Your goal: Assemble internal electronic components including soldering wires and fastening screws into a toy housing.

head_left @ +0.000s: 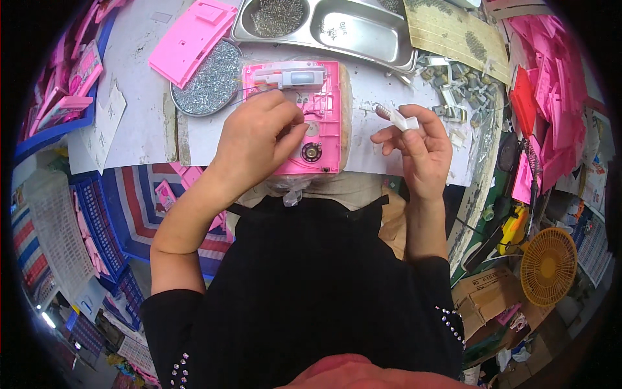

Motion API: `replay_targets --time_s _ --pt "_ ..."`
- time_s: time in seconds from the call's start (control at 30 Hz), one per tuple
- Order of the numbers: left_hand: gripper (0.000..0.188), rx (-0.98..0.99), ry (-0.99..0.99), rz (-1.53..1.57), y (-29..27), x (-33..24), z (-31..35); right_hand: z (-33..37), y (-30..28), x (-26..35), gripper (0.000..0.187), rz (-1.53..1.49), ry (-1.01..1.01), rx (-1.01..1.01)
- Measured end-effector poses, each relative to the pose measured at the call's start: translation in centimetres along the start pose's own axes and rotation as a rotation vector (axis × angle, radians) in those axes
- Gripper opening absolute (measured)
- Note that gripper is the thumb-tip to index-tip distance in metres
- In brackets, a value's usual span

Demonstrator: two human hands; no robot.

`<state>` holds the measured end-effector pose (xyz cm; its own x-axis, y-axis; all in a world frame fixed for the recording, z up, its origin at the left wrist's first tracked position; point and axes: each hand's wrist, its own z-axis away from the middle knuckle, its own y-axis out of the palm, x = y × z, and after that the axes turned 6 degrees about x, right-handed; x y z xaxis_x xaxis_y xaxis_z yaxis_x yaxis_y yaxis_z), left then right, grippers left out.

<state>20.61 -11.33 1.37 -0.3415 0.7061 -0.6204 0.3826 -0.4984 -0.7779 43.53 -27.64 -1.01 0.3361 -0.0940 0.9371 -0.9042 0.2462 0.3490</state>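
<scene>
Over a pink housing [331, 120], the left hand [258, 133] curls, hold unclear; the right hand [424, 152] pinches a white piece [404, 121].

Bright, even light glints on the steel tray [376, 40]; edges bend.

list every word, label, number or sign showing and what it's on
Steel tray: dark handwriting inside a compartment, not copied here.
Torn white paper, left: handwritten marks, too blurred to read.
White sheet, lower left: one mark, not copied.
Cardboard box, lower right: printed characters, mostly too small.
Pink casing: none I can read.
</scene>
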Motion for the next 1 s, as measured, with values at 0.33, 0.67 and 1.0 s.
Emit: replay_targets --time_s 0.33,0.67,1.0 --pt "0.012 -0.037 -0.120 -0.281 1.7 -0.9 -2.2 -1.0 0.2 0.2 0.029 0.073 0.022 0.032" --pt "0.017 0.050 -0.211 -0.311 2.0 -1.7 -2.6 -0.5 -0.4 0.4 0.030 0.056 0.017 0.007" --pt "0.012 -0.007 -0.117 -0.123 1.7 -1.3 -2.2 0.3 -1.3 0.6 0.029 0.073 -0.004 -0.035"
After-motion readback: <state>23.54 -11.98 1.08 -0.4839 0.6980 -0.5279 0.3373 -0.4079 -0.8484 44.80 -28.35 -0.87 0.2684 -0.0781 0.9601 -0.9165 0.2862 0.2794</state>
